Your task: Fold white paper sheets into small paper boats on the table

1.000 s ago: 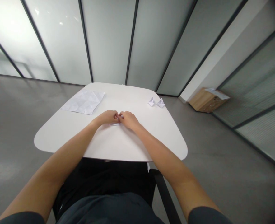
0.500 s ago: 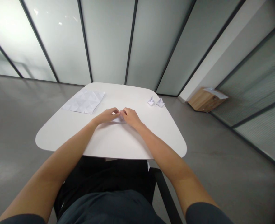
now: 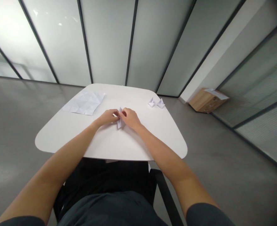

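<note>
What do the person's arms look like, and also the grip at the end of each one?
The left sleeve and right sleeve are short and dark blue-grey. The left forearm and right forearm are bare, with no watch or bracelet visible. The left grip and right grip are hands without gloves; any rings are too small to see.

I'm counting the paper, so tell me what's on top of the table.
On the table: a creased sheet, two paper shapes and a folded paper between left hand and right hand. The fingers cover its middle; the sheet's underside is hidden.
</note>
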`<state>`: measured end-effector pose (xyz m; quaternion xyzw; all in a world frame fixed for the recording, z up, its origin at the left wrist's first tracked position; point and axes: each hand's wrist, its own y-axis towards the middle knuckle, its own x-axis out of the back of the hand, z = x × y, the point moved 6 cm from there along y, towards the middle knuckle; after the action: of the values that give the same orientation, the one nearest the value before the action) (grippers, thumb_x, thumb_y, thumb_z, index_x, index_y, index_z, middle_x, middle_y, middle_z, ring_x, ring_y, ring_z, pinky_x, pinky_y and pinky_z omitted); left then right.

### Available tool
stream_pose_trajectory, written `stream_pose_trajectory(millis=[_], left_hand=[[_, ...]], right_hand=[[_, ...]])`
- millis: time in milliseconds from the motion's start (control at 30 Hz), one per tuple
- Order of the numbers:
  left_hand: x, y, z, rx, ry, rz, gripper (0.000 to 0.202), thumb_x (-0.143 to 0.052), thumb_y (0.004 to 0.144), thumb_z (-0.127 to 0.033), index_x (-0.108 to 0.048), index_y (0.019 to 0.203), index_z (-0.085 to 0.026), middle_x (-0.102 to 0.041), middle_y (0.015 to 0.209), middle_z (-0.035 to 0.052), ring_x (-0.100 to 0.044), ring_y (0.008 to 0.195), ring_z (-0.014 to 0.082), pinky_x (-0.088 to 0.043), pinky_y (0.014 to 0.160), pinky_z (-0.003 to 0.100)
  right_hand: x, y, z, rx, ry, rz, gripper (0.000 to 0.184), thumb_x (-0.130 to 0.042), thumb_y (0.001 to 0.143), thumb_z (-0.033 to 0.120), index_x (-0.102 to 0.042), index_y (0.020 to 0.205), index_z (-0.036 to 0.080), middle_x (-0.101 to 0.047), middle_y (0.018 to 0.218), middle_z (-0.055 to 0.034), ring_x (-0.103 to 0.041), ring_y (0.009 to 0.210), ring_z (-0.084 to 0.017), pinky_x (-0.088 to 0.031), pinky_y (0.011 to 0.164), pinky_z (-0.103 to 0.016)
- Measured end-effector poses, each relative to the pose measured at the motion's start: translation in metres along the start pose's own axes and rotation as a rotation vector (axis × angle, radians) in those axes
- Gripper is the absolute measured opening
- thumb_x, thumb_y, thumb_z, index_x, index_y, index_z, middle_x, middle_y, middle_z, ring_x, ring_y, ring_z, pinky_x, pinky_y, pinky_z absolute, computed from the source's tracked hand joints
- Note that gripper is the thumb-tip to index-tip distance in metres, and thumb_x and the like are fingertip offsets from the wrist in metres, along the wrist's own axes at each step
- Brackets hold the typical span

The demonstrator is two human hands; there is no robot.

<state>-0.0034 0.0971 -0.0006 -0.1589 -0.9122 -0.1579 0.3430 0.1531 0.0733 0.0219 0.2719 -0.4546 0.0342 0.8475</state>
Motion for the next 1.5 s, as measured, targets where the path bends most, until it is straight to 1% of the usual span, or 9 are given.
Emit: stream_pose_trajectory(millis=[133,300,400,467,600,800,1033,1233,1500], left_hand=[[0.002,-0.001,-0.002,-0.008,-0.117,-0.117,0.029,-0.067,0.077,-0.031,-0.065,0.105,-0.022,-0.078,0.105,0.0029,-0.074,0.069,0.0159,-0.054,0.063,0.025],[0.000,-0.001,-0.003,-0.020,-0.138,-0.192,0.054,-0.071,0.081,-0.030,-0.052,0.131,-0.024,-0.075,0.107,0.0033,-0.073,0.065,0.0135,-0.050,0.056,0.020],[-0.001,-0.001,-0.005,-0.068,-0.111,-0.219,0.072,-0.072,0.084,-0.030,-0.040,0.148,-0.025,-0.075,0.107,0.0029,-0.074,0.067,0.0142,-0.052,0.061,0.021],[-0.001,0.000,-0.007,-0.094,-0.064,-0.224,0.073,-0.071,0.084,-0.029,-0.041,0.150,-0.024,-0.076,0.107,0.0029,-0.075,0.069,0.0150,-0.054,0.066,0.023],[-0.002,0.003,-0.009,-0.123,0.116,-0.188,0.043,-0.066,0.085,-0.025,-0.065,0.128,-0.022,-0.078,0.109,0.0043,-0.075,0.074,0.0176,-0.055,0.078,0.028],[-0.001,0.003,-0.009,-0.132,0.223,-0.166,0.031,-0.059,0.085,-0.024,-0.075,0.111,-0.021,-0.081,0.109,0.0046,-0.074,0.081,0.0215,-0.055,0.084,0.031],[0.005,0.000,-0.009,-0.034,0.082,-0.181,0.029,-0.058,0.086,-0.024,-0.077,0.108,-0.023,-0.082,0.109,0.0012,-0.078,0.081,0.0195,-0.058,0.085,0.028],[0.005,-0.001,-0.004,0.044,-0.137,-0.211,0.034,-0.062,0.086,-0.024,-0.069,0.119,-0.024,-0.081,0.110,0.0025,-0.079,0.079,0.0173,-0.062,0.075,0.026],[0.007,0.003,0.009,0.068,-0.315,-0.324,0.014,-0.069,0.078,-0.025,-0.065,0.091,-0.022,-0.077,0.096,0.0017,-0.075,0.081,0.0176,-0.065,0.073,0.030]], right_hand=[[0.001,0.000,-0.002,0.007,0.065,-0.068,0.009,-0.065,0.097,0.028,-0.058,0.097,0.023,-0.070,0.097,-0.0025,-0.064,0.088,-0.018,-0.046,0.083,-0.029],[-0.004,-0.001,-0.010,-0.121,0.132,-0.091,0.025,-0.066,0.092,0.026,-0.050,0.111,0.025,-0.070,0.097,-0.0014,-0.067,0.084,-0.019,-0.049,0.078,-0.030],[-0.006,-0.001,-0.013,-0.172,0.137,-0.104,0.036,-0.065,0.091,0.026,-0.046,0.122,0.024,-0.072,0.105,-0.0052,-0.070,0.087,-0.021,-0.052,0.081,-0.033],[-0.007,-0.001,-0.015,-0.188,0.124,-0.107,0.043,-0.063,0.091,0.024,-0.044,0.130,0.023,-0.072,0.114,-0.0095,-0.071,0.092,-0.023,-0.054,0.084,-0.035],[-0.006,0.000,-0.017,-0.191,0.065,-0.089,0.054,-0.061,0.089,0.017,-0.044,0.139,0.020,-0.071,0.125,-0.0148,-0.071,0.105,-0.026,-0.054,0.094,-0.039],[-0.010,0.000,-0.019,-0.157,-0.021,-0.001,0.043,-0.056,0.087,0.007,-0.058,0.127,0.022,-0.075,0.121,-0.0117,-0.070,0.110,-0.026,-0.053,0.098,-0.037],[-0.005,0.000,-0.029,-0.222,0.051,-0.073,0.039,-0.053,0.088,0.005,-0.064,0.120,0.025,-0.078,0.107,-0.0055,-0.071,0.096,-0.023,-0.052,0.089,-0.032],[-0.002,0.002,-0.032,-0.205,0.103,-0.122,0.029,-0.051,0.091,0.010,-0.071,0.106,0.025,-0.079,0.103,-0.0015,-0.070,0.093,-0.020,-0.051,0.090,-0.029],[-0.005,0.004,-0.033,-0.188,0.249,-0.130,0.041,-0.050,0.089,0.006,-0.073,0.115,0.027,-0.081,0.109,0.0004,-0.074,0.101,-0.019,-0.054,0.096,-0.030]])
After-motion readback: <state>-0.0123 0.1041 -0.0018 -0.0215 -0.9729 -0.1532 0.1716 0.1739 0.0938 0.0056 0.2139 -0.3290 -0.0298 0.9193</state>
